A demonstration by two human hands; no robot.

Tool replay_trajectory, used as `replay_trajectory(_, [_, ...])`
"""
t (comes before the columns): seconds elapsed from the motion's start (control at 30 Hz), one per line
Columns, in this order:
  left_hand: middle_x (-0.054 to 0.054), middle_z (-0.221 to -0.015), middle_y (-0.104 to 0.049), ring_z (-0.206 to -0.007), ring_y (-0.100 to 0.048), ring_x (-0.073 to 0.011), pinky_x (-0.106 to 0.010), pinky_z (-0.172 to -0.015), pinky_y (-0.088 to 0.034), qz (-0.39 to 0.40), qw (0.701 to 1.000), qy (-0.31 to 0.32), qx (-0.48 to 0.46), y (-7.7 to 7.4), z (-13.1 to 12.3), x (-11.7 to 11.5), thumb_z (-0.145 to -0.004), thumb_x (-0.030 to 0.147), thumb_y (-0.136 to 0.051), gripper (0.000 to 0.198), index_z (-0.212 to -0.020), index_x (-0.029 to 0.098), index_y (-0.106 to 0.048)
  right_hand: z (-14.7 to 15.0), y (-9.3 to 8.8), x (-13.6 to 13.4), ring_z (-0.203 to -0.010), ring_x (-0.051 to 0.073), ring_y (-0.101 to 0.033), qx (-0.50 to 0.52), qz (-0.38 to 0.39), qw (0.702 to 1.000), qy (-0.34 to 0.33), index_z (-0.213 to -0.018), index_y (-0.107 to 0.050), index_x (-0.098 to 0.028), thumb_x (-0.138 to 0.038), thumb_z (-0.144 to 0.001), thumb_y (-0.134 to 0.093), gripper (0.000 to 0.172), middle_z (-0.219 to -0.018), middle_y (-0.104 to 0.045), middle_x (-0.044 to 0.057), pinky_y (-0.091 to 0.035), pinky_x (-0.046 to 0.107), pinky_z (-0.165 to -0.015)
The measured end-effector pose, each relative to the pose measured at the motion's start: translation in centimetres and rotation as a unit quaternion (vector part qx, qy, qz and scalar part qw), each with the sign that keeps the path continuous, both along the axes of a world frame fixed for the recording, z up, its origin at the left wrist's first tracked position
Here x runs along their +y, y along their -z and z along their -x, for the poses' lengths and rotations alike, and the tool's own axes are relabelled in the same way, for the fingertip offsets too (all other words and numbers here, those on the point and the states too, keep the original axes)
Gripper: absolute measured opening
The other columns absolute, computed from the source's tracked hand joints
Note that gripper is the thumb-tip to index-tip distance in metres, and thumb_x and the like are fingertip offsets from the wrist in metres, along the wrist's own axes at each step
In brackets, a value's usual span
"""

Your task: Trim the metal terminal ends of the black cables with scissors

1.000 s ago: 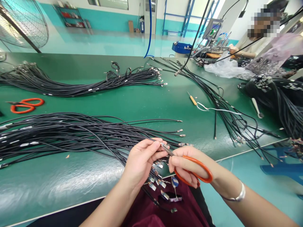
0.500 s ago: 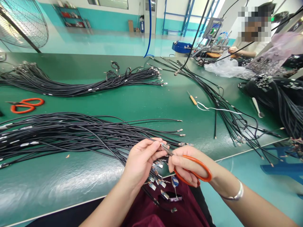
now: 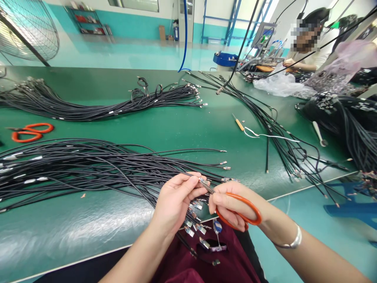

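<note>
My left hand (image 3: pixel 176 198) pinches the metal-tipped end of a thin black cable (image 3: pixel 198 179) between thumb and fingers, just above the table's near edge. My right hand (image 3: pixel 232 202) grips orange-handled scissors (image 3: pixel 240 212), whose blades point up-left and meet the cable end at my left fingertips. A large bundle of black cables (image 3: pixel 73 167) runs from the left across the green table (image 3: pixel 176 129) to my hands. Several metal connector ends (image 3: pixel 197 228) hang over my dark red lap.
A second pair of orange scissors (image 3: pixel 29 131) lies at the far left. Another cable bundle (image 3: pixel 118 104) lies further back, and more cables (image 3: pixel 279 137) spread to the right beside a small wooden-handled tool (image 3: pixel 239 124). A person (image 3: pixel 306 51) works at the far right. A fan (image 3: pixel 26 27) stands back left.
</note>
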State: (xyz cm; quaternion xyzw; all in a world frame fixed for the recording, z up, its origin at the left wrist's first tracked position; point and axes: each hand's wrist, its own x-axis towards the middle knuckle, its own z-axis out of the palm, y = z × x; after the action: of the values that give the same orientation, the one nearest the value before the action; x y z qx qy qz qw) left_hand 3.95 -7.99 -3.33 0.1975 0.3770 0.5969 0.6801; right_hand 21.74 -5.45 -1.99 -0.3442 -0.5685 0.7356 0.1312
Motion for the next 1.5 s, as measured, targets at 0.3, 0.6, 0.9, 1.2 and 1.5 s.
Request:
replay_trajectory(0.3, [-0.004,-0.08,-0.074,-0.07,-0.069,-0.012,-0.018,-0.065,-0.059,0.002,1.0,0.003,-0.002,0.1,0.0,0.1,-0.069,0.017,-0.078,0.007,-0.068,0.014,-0.073,0.4,-0.1,0.0,-0.028,0.004,-0.036,-0.033,-0.027,0.999,0.001,-0.077,-0.062,-0.014,-0.056,-0.088,-0.051,0.045,-0.039,-0.046,-0.007,-0.029,0.013,-0.031])
replay_trajectory(0.6, [-0.006,-0.081,-0.074,-0.071,-0.07,-0.0148,-0.025,-0.071,-0.06,-0.022,1.0,0.015,-0.011,-0.1,0.1,0.1,-0.074,0.014,-0.073,0.013,-0.087,0.013,-0.07,-1.4,-0.7,-0.1,-0.035,0.006,-0.04,0.042,-0.012,0.997,0.065,-0.075,-0.056,-0.016,-0.05,-0.077,-0.066,0.036,-0.045,-0.049,-0.006,-0.033,0.017,-0.036])
replay_trajectory(0.9, [-0.006,-0.084,-0.074,-0.071,-0.069,-0.0132,-0.022,-0.069,-0.058,-0.03,0.999,-0.019,0.015,0.0,-0.2,0.6,-0.072,0.015,-0.075,0.028,-0.099,0.014,-0.065,2.4,-0.6,1.0,-0.074,0.014,-0.06,0.007,-0.186,0.946,0.264,-0.086,-0.056,-0.018,-0.032,-0.074,-0.069,0.023,-0.08,-0.061,0.001,-0.049,0.027,-0.07])
replay_trajectory(1.2, [-0.004,-0.082,-0.071,-0.066,-0.065,-0.0148,-0.028,-0.064,-0.055,-0.137,0.872,-0.062,0.466,-2.8,1.3,-1.5,-0.083,0.027,-0.063,0.014,-0.091,0.021,-0.072,2.3,-2.3,1.4,-0.068,0.013,-0.055,-0.015,-0.266,0.926,0.267,-0.083,-0.056,-0.019,-0.026,-0.073,-0.063,0.014,-0.075,-0.059,-0.001,-0.046,0.026,-0.065])
replay_trajectory(1.5, [0.003,-0.081,-0.072,-0.079,-0.064,-0.0147,-0.043,-0.109,-0.03,-0.259,0.78,0.035,0.569,-3.5,1.5,1.2,-0.083,0.026,-0.062,0.01,-0.08,0.024,-0.071,2.2,-2.5,1.1,-0.065,0.011,-0.052,0.029,-0.254,0.936,0.241,-0.085,-0.056,-0.018,-0.024,-0.075,-0.064,0.014,-0.074,-0.058,-0.002,-0.045,0.023,-0.063])
